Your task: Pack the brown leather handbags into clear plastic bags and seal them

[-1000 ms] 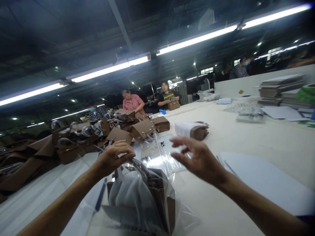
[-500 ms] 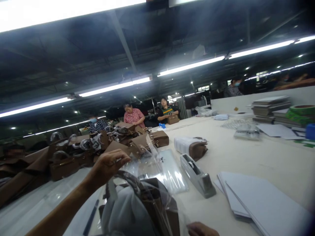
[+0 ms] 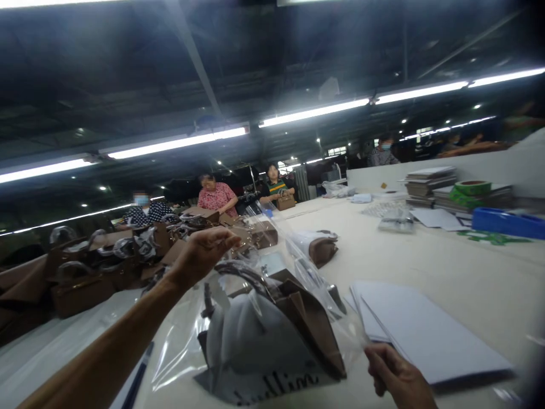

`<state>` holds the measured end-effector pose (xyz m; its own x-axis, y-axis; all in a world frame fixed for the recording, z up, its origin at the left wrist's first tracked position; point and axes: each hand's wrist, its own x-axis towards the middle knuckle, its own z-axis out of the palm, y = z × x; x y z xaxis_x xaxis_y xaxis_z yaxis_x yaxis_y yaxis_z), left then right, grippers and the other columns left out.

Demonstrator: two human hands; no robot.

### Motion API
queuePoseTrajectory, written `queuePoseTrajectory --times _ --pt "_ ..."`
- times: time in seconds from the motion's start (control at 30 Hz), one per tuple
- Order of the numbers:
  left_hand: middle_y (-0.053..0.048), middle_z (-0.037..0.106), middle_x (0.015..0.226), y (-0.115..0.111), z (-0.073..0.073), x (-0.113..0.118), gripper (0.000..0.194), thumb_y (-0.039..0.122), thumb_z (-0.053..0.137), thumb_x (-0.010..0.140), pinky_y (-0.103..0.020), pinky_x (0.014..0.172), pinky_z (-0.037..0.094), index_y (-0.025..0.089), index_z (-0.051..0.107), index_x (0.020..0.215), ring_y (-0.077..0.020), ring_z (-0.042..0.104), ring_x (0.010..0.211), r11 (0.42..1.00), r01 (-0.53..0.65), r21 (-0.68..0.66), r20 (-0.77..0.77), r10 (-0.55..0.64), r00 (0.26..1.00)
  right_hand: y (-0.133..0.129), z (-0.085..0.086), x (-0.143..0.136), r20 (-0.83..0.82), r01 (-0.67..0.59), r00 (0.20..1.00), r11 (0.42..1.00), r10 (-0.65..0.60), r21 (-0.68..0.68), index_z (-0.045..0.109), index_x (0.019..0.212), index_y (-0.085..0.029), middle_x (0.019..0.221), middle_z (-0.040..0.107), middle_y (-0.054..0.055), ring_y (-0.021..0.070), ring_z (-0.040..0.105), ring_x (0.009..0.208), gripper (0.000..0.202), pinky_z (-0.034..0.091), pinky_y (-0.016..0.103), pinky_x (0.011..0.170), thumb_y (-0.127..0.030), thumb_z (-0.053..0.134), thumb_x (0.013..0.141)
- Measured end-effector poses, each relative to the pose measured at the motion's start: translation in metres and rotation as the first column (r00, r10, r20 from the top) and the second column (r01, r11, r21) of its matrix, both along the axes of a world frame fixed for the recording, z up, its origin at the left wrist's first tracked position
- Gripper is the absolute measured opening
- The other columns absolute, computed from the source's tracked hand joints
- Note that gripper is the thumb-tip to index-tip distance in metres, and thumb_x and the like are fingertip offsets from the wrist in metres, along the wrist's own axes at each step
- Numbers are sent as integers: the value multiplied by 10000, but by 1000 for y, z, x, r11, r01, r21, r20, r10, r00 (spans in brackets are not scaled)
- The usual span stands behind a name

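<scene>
A brown handbag (image 3: 315, 324) sits inside a clear plastic bag (image 3: 179, 346) right in front of me. Pale grey wrapping (image 3: 251, 346) with dark script lettering covers the handbag's near side, and its handles stick up under the film. My left hand (image 3: 208, 250) is raised above the handbag, fingers closed on the upper part of the plastic bag. Low on the right, my right hand (image 3: 398, 372) pinches the film's side edge between thumb and fingers. Behind the film, a wrapped brown handbag (image 3: 321, 250) lies on the table.
Brown handbags (image 3: 85, 289) are heaped at left. A stack of white sheets (image 3: 426, 324) lies at right. Farther back are green tape (image 3: 470, 187), a blue tape dispenser (image 3: 506, 221) and piled boards (image 3: 430, 182). Several co-workers stand across the white table (image 3: 430, 255).
The plastic bag with the handbag has come up higher in view and is stretched wider. My right hand has risen from the bottom edge. The camera has turned somewhat right.
</scene>
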<state>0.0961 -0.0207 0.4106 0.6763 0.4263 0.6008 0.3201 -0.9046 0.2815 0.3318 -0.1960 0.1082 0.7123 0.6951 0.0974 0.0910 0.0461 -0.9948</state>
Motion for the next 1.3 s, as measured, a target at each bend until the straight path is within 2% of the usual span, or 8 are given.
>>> queuePoseTrajectory --times 0.17,0.37,0.53,0.67,0.8,0.9,1.1,1.3 --pt "-16 623 687 0 5 41 305 424 572 770 -196 598 398 131 642 725 -120 540 640 998 55 -31 33 -54 998 -19 1 12 -151 48 988 995 -34 92 533 701 -201 585 486 -15 132 468 485 355 403 259 469 -555 540 724" --pt "-21 627 680 2 1 82 333 438 550 777 -194 615 405 127 644 709 -122 550 651 981 173 -82 29 -171 985 -39 -16 28 -237 107 967 994 -96 35 551 760 -169 579 487 -28 99 448 470 428 375 223 458 -591 572 687" --pt "-34 627 677 6 -10 122 362 451 517 794 -211 609 412 117 643 732 -136 559 649 964 248 -100 -35 -252 967 -54 -29 49 -83 285 951 949 -298 -135 600 856 -180 509 479 -33 109 420 390 531 332 236 400 -665 480 676" --pt "-22 617 663 4 -22 156 367 443 485 815 -201 591 397 120 630 718 -122 545 629 946 308 -104 -90 -317 944 -71 -27 74 112 456 890 852 -442 -257 633 919 -213 664 623 30 208 588 613 573 439 293 562 -676 494 611" --pt "-6 597 619 6 -34 188 374 446 469 822 -190 571 382 127 618 695 -111 524 604 930 358 -90 -97 -366 926 -76 0 75 218 583 810 788 -545 -197 607 1033 -265 876 658 36 250 604 848 587 452 305 653 -677 459 643" --pt "-5 589 608 7 -40 208 389 449 439 832 -193 565 380 127 598 683 -110 516 589 925 371 -84 -97 -378 921 -65 29 64 306 606 759 796 -575 -6 587 1054 -275 800 645 2 199 607 758 498 439 271 629 -628 415 748" --pt "16 544 569 5 -46 226 374 427 428 840 -191 546 346 137 560 644 -96 473 556 931 363 -44 -92 -366 926 -33 82 65 453 496 656 797 -604 344 573 1062 -219 799 603 18 143 575 697 338 457 234 632 -442 463 832" --pt "19 530 563 6 -47 226 391 442 420 848 -188 544 331 135 563 654 -91 453 548 932 361 -19 -96 -362 927 -14 132 81 496 423 597 773 -630 473 556 1056 -211 826 523 21 123 522 722 262 464 253 672 -359 457 863"
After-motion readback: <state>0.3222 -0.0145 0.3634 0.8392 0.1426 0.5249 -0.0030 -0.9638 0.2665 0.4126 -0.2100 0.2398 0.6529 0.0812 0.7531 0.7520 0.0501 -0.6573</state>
